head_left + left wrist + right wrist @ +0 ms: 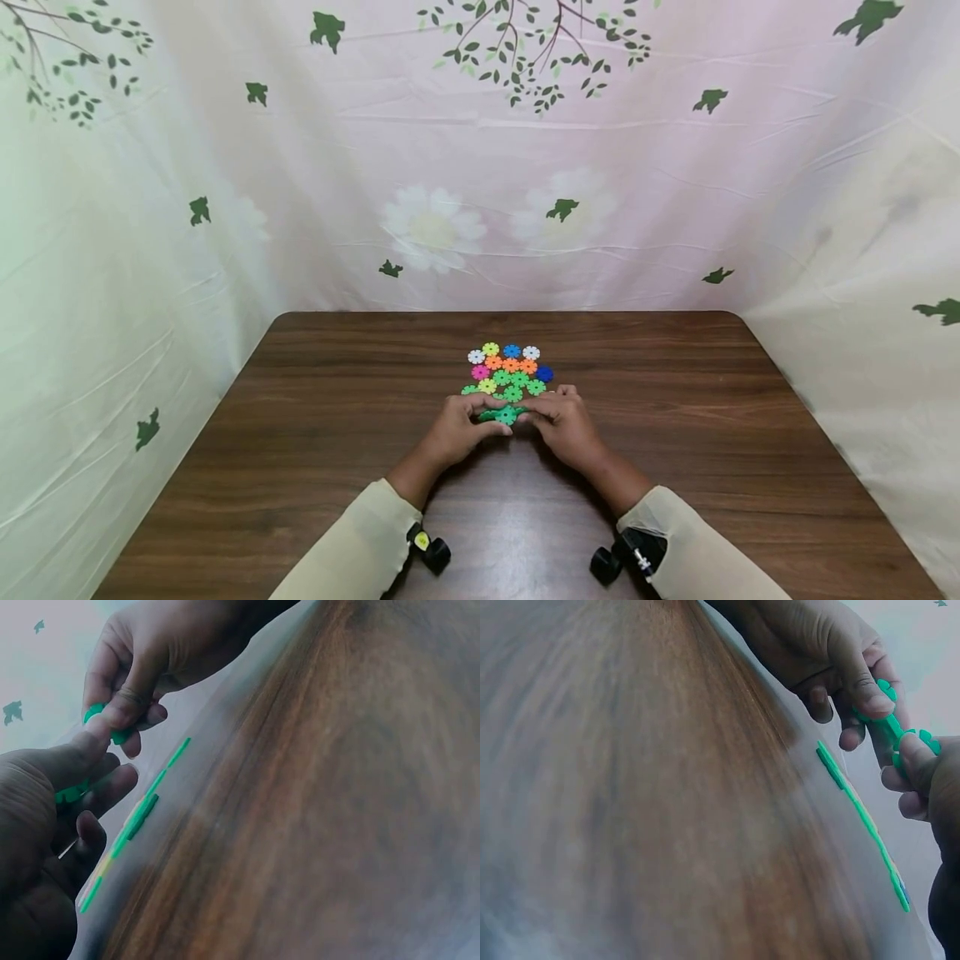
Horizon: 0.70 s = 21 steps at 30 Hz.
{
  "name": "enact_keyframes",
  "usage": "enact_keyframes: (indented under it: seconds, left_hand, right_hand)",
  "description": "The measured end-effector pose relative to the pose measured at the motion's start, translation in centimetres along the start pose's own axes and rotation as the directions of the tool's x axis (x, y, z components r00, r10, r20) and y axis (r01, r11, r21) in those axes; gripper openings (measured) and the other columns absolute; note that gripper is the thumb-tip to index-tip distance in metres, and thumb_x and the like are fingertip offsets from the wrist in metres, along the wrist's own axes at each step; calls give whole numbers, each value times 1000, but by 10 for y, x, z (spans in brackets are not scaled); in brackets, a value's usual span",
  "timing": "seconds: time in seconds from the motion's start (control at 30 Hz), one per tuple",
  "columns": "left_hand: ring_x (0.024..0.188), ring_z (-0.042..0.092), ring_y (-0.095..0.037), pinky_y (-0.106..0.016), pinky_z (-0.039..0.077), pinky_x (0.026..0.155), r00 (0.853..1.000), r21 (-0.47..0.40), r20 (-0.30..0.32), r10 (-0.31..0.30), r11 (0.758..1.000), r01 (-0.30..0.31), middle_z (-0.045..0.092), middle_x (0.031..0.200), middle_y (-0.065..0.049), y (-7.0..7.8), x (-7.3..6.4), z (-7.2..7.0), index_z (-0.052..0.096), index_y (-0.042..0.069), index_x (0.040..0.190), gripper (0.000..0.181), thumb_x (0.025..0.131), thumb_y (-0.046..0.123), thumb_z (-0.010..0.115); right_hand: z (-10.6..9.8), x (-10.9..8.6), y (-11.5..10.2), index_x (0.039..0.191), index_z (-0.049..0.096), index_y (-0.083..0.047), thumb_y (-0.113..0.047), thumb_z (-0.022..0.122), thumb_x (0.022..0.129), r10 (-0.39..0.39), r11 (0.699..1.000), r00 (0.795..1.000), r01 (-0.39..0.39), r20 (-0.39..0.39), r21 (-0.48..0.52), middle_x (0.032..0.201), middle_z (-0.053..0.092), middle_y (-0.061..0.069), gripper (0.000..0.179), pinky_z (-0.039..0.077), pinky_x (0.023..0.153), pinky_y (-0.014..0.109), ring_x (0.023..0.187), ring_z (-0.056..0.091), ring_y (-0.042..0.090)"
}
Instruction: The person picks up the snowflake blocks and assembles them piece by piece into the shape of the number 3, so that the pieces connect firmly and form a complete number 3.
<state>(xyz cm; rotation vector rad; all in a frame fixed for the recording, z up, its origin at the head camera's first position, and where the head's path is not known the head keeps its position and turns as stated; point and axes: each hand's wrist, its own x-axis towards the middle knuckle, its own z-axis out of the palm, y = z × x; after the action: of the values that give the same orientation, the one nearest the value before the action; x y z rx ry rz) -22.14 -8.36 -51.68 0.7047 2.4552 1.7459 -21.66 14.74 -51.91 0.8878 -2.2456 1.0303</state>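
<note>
My left hand (459, 427) and right hand (564, 425) meet over the table, fingers and thumbs pinching small green notched discs (507, 415) between them. In the right wrist view, the green discs (889, 726) look joined at angles to one another. The left thumb and fingers pinch one side, and the right thumb and fingers grip the other. Fingers cover part of the discs in the left wrist view. Just beyond the hands, several flat green discs (519, 378) lie on the table, some partly hidden behind the fingers.
Beyond the green discs lie orange discs (511, 365), a pink disc (480, 372), white disc (531, 352), yellow disc (491, 348) and blue disc (512, 351). The brown wooden table (337, 433) ends at a printed curtain (480, 167) hanging behind and at both sides.
</note>
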Motion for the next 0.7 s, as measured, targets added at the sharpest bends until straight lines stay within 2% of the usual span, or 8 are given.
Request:
enact_keyframes:
  seconds: [0.3, 0.47, 0.6, 0.7]
  left_hand:
    - [89, 60, -3, -18, 52, 76, 1000, 27, -6, -23, 999, 24, 82, 122, -11, 2, -3, 1, 82, 7, 124, 32, 93, 13, 87]
    - [77, 56, -3, -19, 50, 69, 1000, 12, 19, -10, 1000, 10, 81, 121, -13, 4, -10, -2, 81, 6, 127, 33, 95, 15, 86]
    - [79, 59, -1, -19, 52, 71, 999, 8, 32, -8, 1000, 8, 81, 123, -13, 6, -15, -3, 81, 6, 128, 33, 96, 16, 85]
    - [78, 63, -5, -20, 54, 69, 999, -16, 40, -8, 1000, 8, 81, 122, -15, 7, -20, -4, 79, 4, 129, 34, 97, 16, 84]
  right_hand:
    - [0, -2, -3, 105, 87, -5, 5, 87, 82, 62, 996, 998, -62, 10, 59, 95, 86, 7, 24, 43, 84, 34, 82, 82, 19]
    - [3, -6, -13, 105, 87, -4, 5, 87, 82, 61, 997, 998, -62, 5, 41, 95, 86, 7, 25, 44, 83, 35, 83, 83, 20]
    - [4, -9, -21, 106, 87, -4, 4, 87, 82, 50, 999, 999, -50, -9, 0, 93, 86, 7, 25, 42, 83, 36, 81, 82, 19]
    - [6, -11, -28, 106, 87, -4, 3, 88, 82, 88, 996, 996, -88, -17, 19, 88, 85, 6, 25, 45, 82, 35, 76, 79, 16]
